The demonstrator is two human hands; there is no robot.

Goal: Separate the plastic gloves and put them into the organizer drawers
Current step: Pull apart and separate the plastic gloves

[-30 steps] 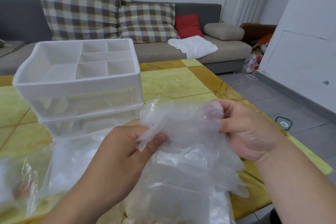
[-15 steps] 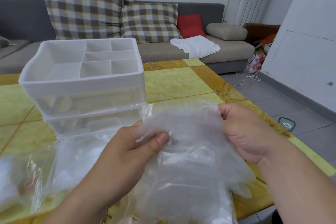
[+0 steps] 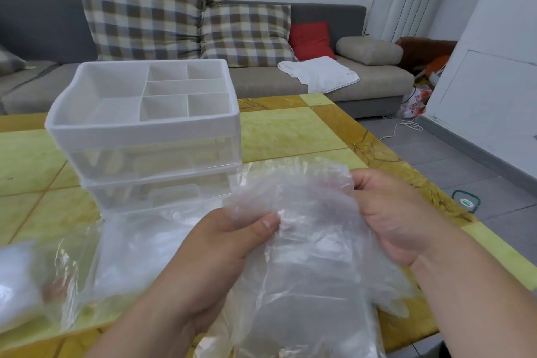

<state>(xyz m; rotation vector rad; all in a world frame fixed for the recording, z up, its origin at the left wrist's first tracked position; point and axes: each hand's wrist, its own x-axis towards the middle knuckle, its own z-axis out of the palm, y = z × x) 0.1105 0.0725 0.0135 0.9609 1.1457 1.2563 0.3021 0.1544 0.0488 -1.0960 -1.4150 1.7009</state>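
A bunch of thin clear plastic gloves [image 3: 308, 256] hangs between my hands above the near edge of the table. My left hand [image 3: 220, 253] pinches its upper left edge with thumb over fingers. My right hand [image 3: 389, 221] grips the upper right edge, fingers curled behind the film. The white organizer [image 3: 145, 136] stands just beyond, left of centre, with a divided open tray on top and two clear drawers below. The lower drawer [image 3: 162, 195] looks pulled slightly forward.
A clear plastic bag [image 3: 96, 267] with white contents lies on the yellow tiled table [image 3: 290, 131] at the near left. A grey sofa with checked cushions [image 3: 139, 14] stands behind. The table's right edge drops to a grey floor with a cable.
My hands with the gloves have sunk a little and the left thumb has shifted along the film. The camera has turned slightly left, so the organizer sits further right.
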